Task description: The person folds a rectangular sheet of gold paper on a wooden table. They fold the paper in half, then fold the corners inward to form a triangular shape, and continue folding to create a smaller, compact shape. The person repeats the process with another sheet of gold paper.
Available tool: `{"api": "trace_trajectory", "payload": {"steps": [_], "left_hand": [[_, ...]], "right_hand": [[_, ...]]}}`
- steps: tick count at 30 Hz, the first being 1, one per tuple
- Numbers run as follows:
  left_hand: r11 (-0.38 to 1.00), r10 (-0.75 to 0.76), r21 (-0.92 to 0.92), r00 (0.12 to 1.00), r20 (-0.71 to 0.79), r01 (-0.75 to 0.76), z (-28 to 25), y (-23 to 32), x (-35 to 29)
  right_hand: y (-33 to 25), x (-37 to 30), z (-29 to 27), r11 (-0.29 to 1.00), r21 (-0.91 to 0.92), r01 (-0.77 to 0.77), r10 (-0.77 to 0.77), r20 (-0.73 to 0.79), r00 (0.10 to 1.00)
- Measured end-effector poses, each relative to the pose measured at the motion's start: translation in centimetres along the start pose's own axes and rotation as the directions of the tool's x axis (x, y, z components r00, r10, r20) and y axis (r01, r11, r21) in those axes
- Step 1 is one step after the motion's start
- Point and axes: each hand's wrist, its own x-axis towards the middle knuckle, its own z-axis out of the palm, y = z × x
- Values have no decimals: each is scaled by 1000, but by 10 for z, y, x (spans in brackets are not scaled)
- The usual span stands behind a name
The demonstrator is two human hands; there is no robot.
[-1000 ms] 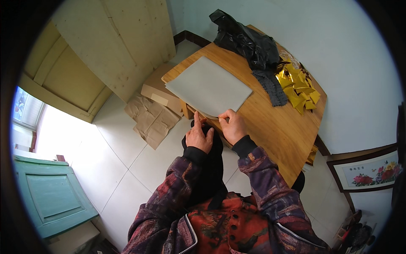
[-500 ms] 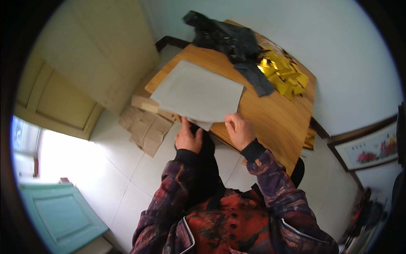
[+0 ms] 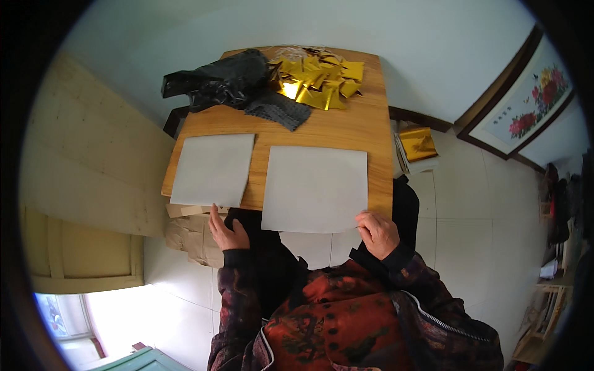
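Two light grey paper rectangles lie side by side on a wooden table. The left one (image 3: 213, 168) looks like a squarish stack with its front edge at the table's near edge. My left hand (image 3: 228, 234) is by that front edge, fingers apart, an index fingertip touching or almost touching it. The right one, a wider paper sheet (image 3: 315, 188), overhangs the near edge of the table. At its near right corner my right hand (image 3: 377, 234) has its fingers closed in a pinch on the sheet. The thumb of that hand is partly hidden.
On the wooden table (image 3: 371, 123), a heap of shiny gold foil pieces (image 3: 318, 80) lies at the back, beside a crumpled black plastic bag (image 3: 229, 80). Flattened brown cardboard (image 3: 192, 238) is on the floor at left. Gold sheets (image 3: 417, 145) sit right of the table.
My view has turned and shifted. Where one grey paper area showed, two now lie apart; the right sheet is to the right of the left stack. My right hand now pinches its corner.
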Motion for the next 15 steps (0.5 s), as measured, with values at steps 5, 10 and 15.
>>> {"api": "trace_trajectory", "payload": {"steps": [5,10,15], "left_hand": [[713,572,75,640,513,-697,-2,59,-59],[597,560,118,518,646,-793,28,75,-50],[547,761,-100,444,473,-831,33,70,-16]], "right_hand": [[12,-14,-16,997,18,-73,73,8,997],[19,-22,-30,975,167,-149,138,77,987],[30,-22,-43,861,356,-363,282,261,923]]}}
